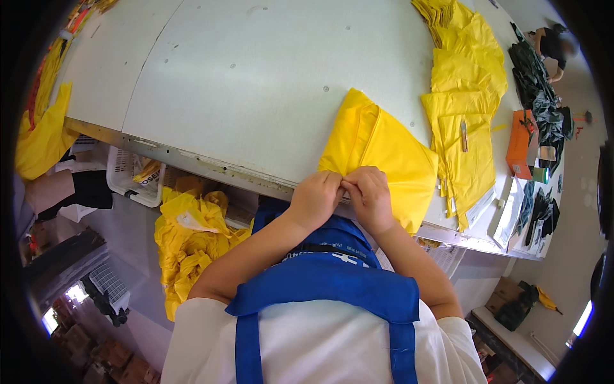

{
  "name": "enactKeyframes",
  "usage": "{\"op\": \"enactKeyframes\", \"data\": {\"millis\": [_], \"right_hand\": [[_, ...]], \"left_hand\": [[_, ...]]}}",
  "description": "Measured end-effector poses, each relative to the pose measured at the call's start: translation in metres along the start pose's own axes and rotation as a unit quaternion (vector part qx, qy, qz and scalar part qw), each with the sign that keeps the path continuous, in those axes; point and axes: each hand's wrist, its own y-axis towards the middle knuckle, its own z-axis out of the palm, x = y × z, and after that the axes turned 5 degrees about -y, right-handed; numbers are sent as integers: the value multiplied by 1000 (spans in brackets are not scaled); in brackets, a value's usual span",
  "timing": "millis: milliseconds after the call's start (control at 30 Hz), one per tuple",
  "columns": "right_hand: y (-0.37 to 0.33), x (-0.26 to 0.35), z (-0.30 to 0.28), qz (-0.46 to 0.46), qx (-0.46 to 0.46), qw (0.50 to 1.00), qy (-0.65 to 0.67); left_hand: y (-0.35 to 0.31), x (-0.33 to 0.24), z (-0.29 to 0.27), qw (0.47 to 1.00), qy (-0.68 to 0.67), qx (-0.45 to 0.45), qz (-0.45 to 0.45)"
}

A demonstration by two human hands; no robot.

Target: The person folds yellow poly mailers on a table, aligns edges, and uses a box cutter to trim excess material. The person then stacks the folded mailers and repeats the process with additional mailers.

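At the table's front edge lies a folded piece of smooth yellow fabric [390, 157], its near part hanging slightly over the edge. My left hand [316, 200] is closed in a pinch at the fabric's near left corner. Right beside it, my right hand [371, 198] is closed too, fingertips pressed together on the same near edge. Thumbs and fingertips of both hands almost meet. The small bit of fabric between them is mostly hidden by the fingers.
On the pale table [256, 109], a stack of yellow pieces [464, 109] lies to the right with a small tool [464, 136] on it. Farther right are an orange box [521, 144] and dark fabric [537, 77]. Yellow fabric [192, 243] heaps below the edge, near a white basket [121, 179].
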Motion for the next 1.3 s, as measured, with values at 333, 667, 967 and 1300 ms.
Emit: {"op": "enactKeyframes", "data": {"millis": [333,667,967,1300], "right_hand": [[37,-39,11,67,48,991,-107],[88,-83,27,151,20,984,-93],[7,-19,17,222,24,956,-191],[-89,118,-141,531,-246,809,-45]], "left_hand": [[-27,23,6,990,-21,119,-70],[-37,25,-11,964,-54,221,-139],[37,69,1,789,-420,99,-438],[76,-99,-7,535,-530,651,-97]]}}
